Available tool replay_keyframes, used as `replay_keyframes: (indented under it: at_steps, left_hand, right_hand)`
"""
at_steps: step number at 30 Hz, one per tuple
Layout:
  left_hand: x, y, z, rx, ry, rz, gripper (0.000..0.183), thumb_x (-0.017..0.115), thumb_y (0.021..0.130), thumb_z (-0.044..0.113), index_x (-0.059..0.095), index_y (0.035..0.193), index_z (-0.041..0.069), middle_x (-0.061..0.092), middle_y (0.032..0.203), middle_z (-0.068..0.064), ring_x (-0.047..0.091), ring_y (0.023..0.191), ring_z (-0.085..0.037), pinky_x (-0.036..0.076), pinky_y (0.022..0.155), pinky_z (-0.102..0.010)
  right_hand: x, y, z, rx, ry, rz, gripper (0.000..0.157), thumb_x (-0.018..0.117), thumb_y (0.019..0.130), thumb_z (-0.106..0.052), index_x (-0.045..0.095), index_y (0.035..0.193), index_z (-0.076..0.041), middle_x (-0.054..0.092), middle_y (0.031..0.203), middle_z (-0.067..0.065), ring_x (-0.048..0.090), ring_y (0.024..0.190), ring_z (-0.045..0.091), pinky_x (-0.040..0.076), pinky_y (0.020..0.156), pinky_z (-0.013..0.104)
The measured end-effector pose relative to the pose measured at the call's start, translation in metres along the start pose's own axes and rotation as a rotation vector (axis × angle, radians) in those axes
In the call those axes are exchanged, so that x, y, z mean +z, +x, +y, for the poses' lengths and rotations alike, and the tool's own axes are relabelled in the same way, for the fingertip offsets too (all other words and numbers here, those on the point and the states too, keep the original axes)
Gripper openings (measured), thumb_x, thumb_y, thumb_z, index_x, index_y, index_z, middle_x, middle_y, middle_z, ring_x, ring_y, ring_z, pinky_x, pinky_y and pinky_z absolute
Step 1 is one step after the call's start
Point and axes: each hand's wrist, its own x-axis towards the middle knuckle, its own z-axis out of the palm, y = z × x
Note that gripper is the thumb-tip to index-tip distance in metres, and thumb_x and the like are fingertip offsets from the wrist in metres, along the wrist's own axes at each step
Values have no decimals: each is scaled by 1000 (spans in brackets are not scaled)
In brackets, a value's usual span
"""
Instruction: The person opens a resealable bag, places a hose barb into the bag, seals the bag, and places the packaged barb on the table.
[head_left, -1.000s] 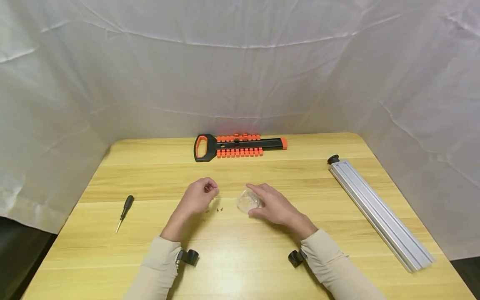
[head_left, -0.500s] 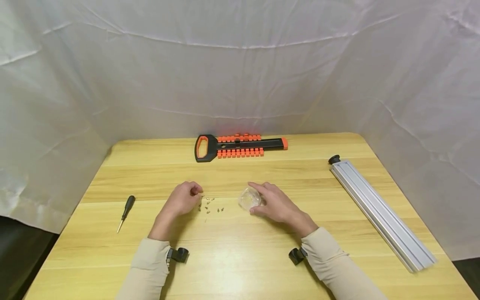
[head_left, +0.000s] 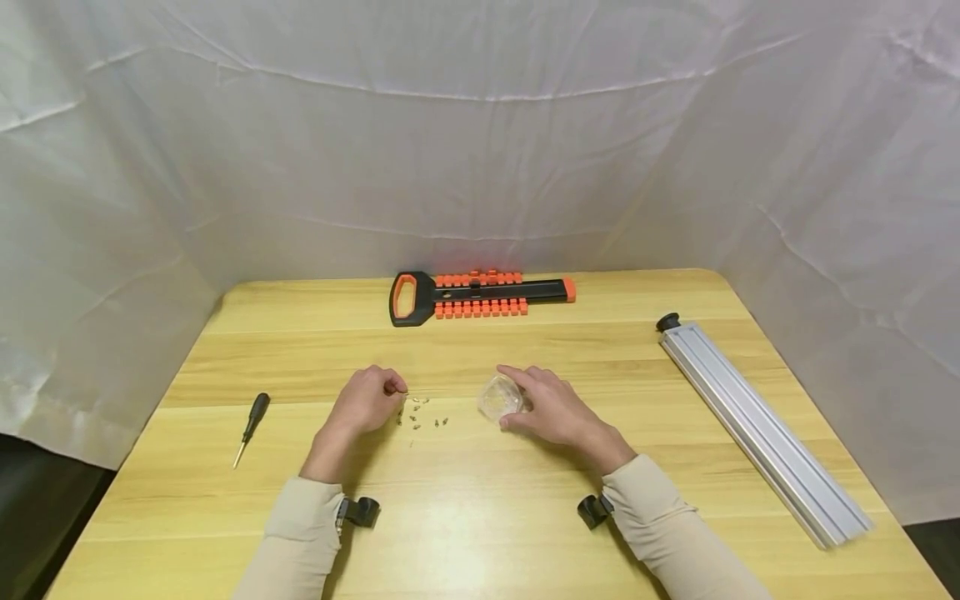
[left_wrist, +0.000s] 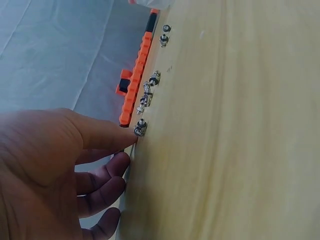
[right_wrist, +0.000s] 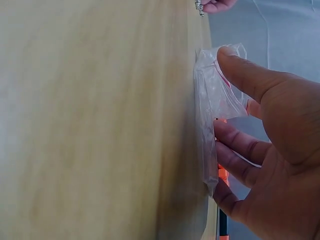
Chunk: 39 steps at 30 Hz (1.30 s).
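My left hand (head_left: pixel 367 400) is low over the table, with its thumb and index fingertips pinching a small metal fitting (left_wrist: pixel 140 128) at the near end of a scattered group. Several more silvery metal fittings (head_left: pixel 416 407) lie just right of those fingertips. In the left wrist view the other fingers hang loosely curled beside the table edge. A clear plastic bag (head_left: pixel 498 400) stands in the middle of the table, its mouth spread. My right hand (head_left: pixel 551 406) holds the bag from the right, thumb on one side of its mouth and fingers along the other (right_wrist: pixel 207 100).
A black-handled screwdriver (head_left: pixel 252 422) lies to the left. At the back is a black and orange rack with a loop handle (head_left: pixel 480 293). A long aluminium profile with a black knob (head_left: pixel 761 429) lies diagonally at the right. Pale cloth (head_left: pixel 480 150) hangs behind and beside the table.
Over the last second my left hand has moved left and slightly down, uncovering several fittings on the table. Since half a second ago both hands are almost still; the bag stays in place.
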Motion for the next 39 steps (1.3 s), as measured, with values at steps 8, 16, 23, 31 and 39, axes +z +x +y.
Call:
replay_keyframes:
  at_steps: [8,16,23,31,39]
  left_hand:
    - [1,-1,1,-7,20,3,6,66,88,18,70,89,15,64,93,-5,57,88,-21,48,78,-39]
    - [0,-1,6,-31,43,-38,10,60,93,20,68,93,14,61,101,-7,55,96,-26,46,79,-47]
    - [4,-2,8,-20,32,-73,18,48,101,21,63,99,12,57,110,-10,48,114,-37,39,87,-60]
    - [15,0,30,105,-118,-8,19,44,103,21,59,102,9,57,105,-8,50,108,-30,40,88,-49]
    - [25,5,61,191,-206,9,18,49,102,21,61,103,9,56,98,-2,49,93,-20,40,80,-35]
  right_hand:
    - [0,1,1,16,16,-13,81,78,78,-46,39,148,-29,59,112,0,52,97,15,43,90,46]
    - [-2,2,1,21,19,-12,81,78,78,-45,39,148,-29,59,112,-1,51,97,15,43,88,45]
    - [0,2,1,31,39,-5,82,78,78,-45,39,148,-28,59,111,-1,51,96,14,42,88,44]
    - [3,1,1,42,56,-4,85,80,75,-45,40,148,-28,58,108,-2,50,94,13,41,86,41]
    - [2,2,0,43,48,8,86,82,73,-45,41,147,-28,59,112,0,52,99,16,42,89,43]
